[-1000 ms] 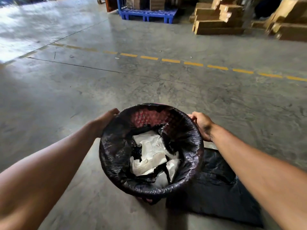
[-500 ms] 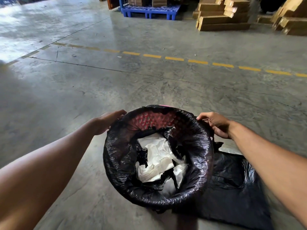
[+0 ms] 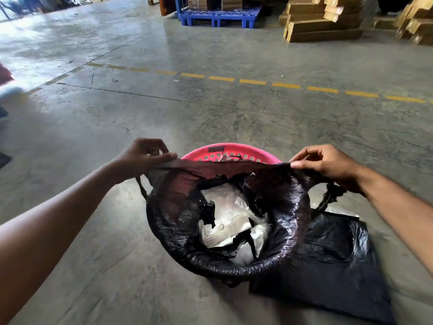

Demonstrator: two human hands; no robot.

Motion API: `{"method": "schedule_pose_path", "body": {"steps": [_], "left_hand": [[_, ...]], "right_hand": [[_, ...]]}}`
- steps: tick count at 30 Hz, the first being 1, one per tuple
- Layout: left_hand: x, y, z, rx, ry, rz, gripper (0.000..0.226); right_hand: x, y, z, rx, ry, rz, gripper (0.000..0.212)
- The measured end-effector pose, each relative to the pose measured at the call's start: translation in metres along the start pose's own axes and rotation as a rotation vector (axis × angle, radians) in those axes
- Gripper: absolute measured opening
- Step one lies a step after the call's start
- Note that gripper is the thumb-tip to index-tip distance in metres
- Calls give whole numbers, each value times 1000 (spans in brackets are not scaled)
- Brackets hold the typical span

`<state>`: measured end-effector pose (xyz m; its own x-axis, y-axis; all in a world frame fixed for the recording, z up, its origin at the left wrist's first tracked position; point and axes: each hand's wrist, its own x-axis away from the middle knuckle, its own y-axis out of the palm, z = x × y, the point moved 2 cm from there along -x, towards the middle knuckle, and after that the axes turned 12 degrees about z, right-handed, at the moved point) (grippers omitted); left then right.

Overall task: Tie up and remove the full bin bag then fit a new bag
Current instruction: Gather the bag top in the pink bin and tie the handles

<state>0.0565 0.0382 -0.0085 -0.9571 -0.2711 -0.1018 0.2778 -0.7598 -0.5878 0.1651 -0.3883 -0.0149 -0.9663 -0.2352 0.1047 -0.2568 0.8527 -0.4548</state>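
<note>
A pink perforated bin (image 3: 230,150) stands on the concrete floor, lined with a black bin bag (image 3: 288,205) that holds crumpled white paper (image 3: 230,216). The bag's far edge is lifted off the rim and stretched taut between my hands, baring the pink rim behind it. My left hand (image 3: 143,158) pinches the edge at the left. At the right, my right hand (image 3: 328,165) pinches it too. The near edge still wraps the rim. A flat black spare bag (image 3: 328,266) lies on the floor right of the bin.
Bare concrete floor (image 3: 210,118) with a dashed yellow line (image 3: 253,82) runs across ahead. A blue pallet (image 3: 220,16) and stacked cardboard boxes (image 3: 323,22) stand far back. Dark objects sit at the left edge.
Both hands have pulled the bag's far edge up off the bin rim toward me, exposing the pink rim; before, they rested at the sides of the covered rim.
</note>
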Motion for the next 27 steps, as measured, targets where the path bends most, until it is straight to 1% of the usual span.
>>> {"method": "schedule_pose_path", "body": {"steps": [3, 4, 5, 6, 7, 8, 9, 10, 11, 12, 13, 14, 16, 18, 19, 20, 21, 23, 24, 25, 27], "left_hand": [[31, -18, -16, -160, -96, -189, 33], [41, -20, -18, -199, -120, -247, 34], [49, -20, -21, -223, -143, -280, 36], [58, -19, -21, -205, -156, -291, 35], [67, -15, -22, -126, -185, -293, 31], [76, -11, -24, 2, -248, -287, 29], [85, -7, -28, 147, -331, -273, 35], [93, -5, -34, 283, -419, -249, 47], [100, -3, -40, 397, -487, -219, 58], [105, -2, -44, 482, -532, -187, 67], [109, -3, -47, 540, -565, -175, 71], [115, -3, -47, 580, -589, -191, 69], [129, -3, -44, 607, -607, -264, 63], [142, -3, -44, 519, -588, -354, 58], [147, -4, -44, 450, -568, -379, 57], [152, -5, -44, 394, -541, -380, 58], [154, -6, -45, 374, -518, -359, 61], [155, -12, -45, 428, -508, -278, 67], [154, -15, -44, 476, -507, -241, 68], [153, -17, -45, 514, -491, -222, 68], [151, -23, -40, 547, -458, -218, 65]], "right_hand": [[25, -13, 13, 272, 58, -89, 42], [34, -14, 16, 329, 86, -127, 46], [42, -12, 19, 333, 121, -160, 48], [51, -10, 21, 293, 153, -185, 47], [57, -7, 24, 214, 174, -190, 48], [64, -4, 28, 93, 199, -183, 53], [69, -1, 32, -61, 237, -178, 61], [75, 2, 38, -216, 293, -180, 64], [82, 5, 41, -343, 348, -198, 59], [88, 7, 44, -431, 395, -219, 48], [95, 8, 47, -477, 432, -232, 36], [102, 10, 49, -489, 448, -253, 29], [116, 13, 54, -447, 459, -305, 26], [128, 17, 54, -374, 464, -343, 23], [133, 19, 54, -364, 448, -333, 29], [136, 18, 53, -354, 426, -306, 35], [138, 18, 53, -349, 402, -277, 37], [142, 15, 48, -368, 366, -235, 36], [144, 13, 47, -392, 347, -230, 39], [146, 12, 45, -403, 334, -231, 41], [150, 9, 39, -455, 345, -243, 35]]}}
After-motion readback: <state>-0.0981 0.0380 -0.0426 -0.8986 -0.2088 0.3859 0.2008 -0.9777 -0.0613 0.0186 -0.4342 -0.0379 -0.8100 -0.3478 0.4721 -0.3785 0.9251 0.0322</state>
